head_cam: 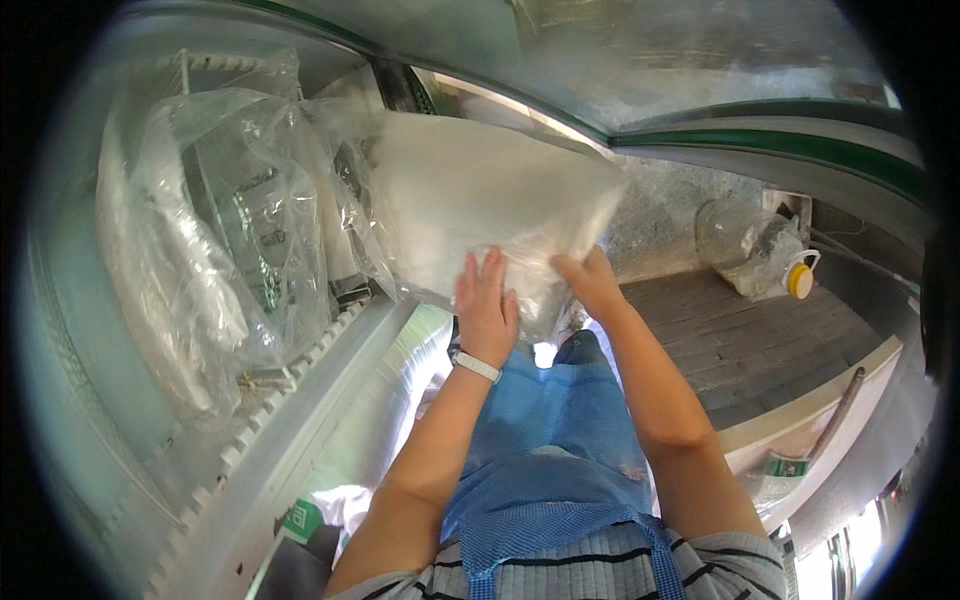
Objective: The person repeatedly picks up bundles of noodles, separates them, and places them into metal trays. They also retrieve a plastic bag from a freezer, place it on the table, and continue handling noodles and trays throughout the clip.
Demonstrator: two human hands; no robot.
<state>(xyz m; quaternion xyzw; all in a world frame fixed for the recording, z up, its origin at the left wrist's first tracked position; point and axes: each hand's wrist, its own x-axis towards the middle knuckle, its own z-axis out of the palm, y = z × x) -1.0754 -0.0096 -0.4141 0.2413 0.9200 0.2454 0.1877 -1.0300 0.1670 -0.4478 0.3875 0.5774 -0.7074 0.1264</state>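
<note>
A broad stack of translucent plastic sheets or bags (480, 187) lies in front of me. My left hand (486, 311) rests flat on its near edge with the fingers extended. At the near right corner, my right hand (589, 283) grips the plastic, thumb on top; its other fingers are mostly hidden. To the left, a large crumpled clear plastic bag (232, 232) touches or overlaps the stack's left side. What lies inside or under that bag is hard to make out.
A pale rail with a toothed strip (281, 409) runs along the left. On the right, a clear plastic jug with a yellow cap (750, 251) lies on its side on a brown slatted or brick-like surface (720, 337). Green-edged panels (750, 139) cross above.
</note>
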